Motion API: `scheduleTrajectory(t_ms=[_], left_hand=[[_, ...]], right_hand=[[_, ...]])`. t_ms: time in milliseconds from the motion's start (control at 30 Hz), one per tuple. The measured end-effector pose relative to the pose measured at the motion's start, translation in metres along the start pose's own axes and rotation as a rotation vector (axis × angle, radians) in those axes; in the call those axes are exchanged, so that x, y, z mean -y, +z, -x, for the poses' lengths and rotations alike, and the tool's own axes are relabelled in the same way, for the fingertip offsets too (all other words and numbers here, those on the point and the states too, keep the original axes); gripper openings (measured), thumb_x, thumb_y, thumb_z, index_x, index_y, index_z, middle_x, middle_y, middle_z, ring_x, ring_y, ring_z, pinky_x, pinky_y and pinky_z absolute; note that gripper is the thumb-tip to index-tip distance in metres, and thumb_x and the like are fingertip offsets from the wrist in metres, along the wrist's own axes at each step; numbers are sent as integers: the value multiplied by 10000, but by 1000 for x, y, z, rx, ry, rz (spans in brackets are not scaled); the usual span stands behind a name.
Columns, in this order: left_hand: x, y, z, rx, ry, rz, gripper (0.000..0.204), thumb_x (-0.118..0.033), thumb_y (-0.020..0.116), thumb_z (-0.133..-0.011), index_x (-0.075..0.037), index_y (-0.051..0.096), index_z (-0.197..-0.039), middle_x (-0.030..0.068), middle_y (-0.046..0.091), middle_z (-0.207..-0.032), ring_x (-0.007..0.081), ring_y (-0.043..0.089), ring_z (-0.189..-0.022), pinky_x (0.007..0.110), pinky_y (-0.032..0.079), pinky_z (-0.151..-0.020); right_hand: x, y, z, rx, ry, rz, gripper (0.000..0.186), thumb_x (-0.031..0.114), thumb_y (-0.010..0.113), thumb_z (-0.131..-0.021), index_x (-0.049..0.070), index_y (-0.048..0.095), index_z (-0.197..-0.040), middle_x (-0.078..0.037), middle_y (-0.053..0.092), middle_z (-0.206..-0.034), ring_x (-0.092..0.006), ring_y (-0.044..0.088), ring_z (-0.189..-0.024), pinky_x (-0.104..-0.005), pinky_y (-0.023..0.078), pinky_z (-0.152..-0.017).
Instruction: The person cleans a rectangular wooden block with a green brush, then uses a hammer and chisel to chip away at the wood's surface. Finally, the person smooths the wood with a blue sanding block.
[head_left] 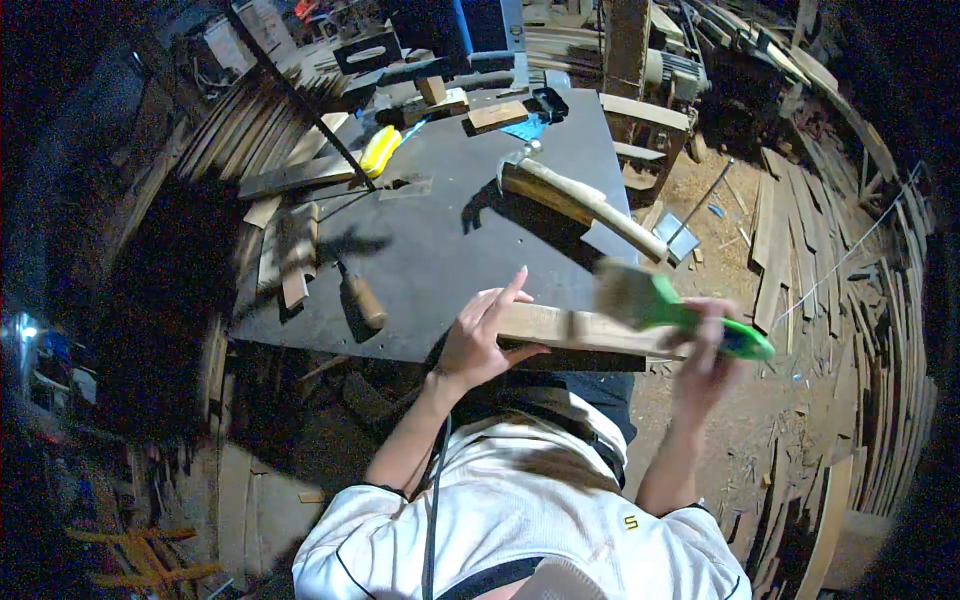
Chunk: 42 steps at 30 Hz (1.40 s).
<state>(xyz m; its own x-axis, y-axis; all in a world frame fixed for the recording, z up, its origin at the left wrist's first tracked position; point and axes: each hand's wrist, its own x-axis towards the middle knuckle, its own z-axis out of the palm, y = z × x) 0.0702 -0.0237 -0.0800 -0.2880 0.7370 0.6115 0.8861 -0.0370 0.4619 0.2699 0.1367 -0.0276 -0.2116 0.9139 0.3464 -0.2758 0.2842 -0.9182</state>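
A pale wooden block point(545, 322) lies along the near edge of the table, its length running left to right. My left hand point(480, 335) grips its left end, thumb on the near side and the index finger pointing up and away. In my right hand point(708, 345) is a brush point(660, 300) with a green handle and wide tan bristles. The bristle end is over the right part of the block and blurred by motion; whether it touches the wood I cannot tell.
On the dark table point(440, 240), a hammer point(590, 200) rests on a wood piece at the right. A wooden-handled tool point(362, 302) lies left of my left hand. Farther back are a yellow-handled tool point(381, 152) and wood offcuts point(497, 116). Stacked boards point(880, 400) line the right side.
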Motion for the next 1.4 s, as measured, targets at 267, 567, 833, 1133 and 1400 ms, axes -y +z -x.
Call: scheduleTrajectory(t_ms=[267, 567, 833, 1133, 1400], left_hand=[[-2, -4, -1, -24, 48, 19, 808, -317, 846, -718, -33, 508, -1395, 91, 675, -1018, 300, 653, -957, 426, 524, -877], [1, -3, 3, -60, 162, -102, 413, -91, 773, -698, -86, 680, -1100, 102, 695, -1074, 298, 684, -999, 405, 570, -859], [-4, -8, 0, -38, 150, -100, 474, -273, 820, -698, -85, 665, -1104, 90, 693, -1067, 289, 681, -992, 397, 574, -856], [1, -5, -1, 26, 108, 19, 562, -445, 813, -734, -75, 612, -1106, 117, 646, -1152, 334, 639, -1076, 439, 540, -923], [-2, -12, -1, 77, 30, 255, 549, -262, 907, -661, -85, 610, -1087, 146, 592, -1278, 320, 621, -1137, 427, 540, -942]], right_hand=[[-13, -48, -23, -191, -4, 131, 274, 309, 566, -993, 65, 624, -883, -14, 608, -705, -68, 514, -533, -226, 387, -451], [-16, -13, 15, 207, -21, 115, 292, 330, 524, -1028, 57, 608, -968, -27, 607, -716, -97, 589, -544, -221, 429, -492], [-19, -53, -18, -30, 0, 283, 304, 300, 507, -1033, 40, 594, -901, -23, 577, -694, -86, 534, -523, -231, 408, -465], [-31, -57, -36, 68, 100, 125, 281, 269, 556, -1024, 20, 613, -906, -41, 600, -738, -83, 492, -451, -235, 366, -391], [-14, -19, -13, 209, 276, -75, 198, 240, 666, -964, 43, 651, -966, -36, 672, -837, -97, 632, -724, -261, 506, -657]])
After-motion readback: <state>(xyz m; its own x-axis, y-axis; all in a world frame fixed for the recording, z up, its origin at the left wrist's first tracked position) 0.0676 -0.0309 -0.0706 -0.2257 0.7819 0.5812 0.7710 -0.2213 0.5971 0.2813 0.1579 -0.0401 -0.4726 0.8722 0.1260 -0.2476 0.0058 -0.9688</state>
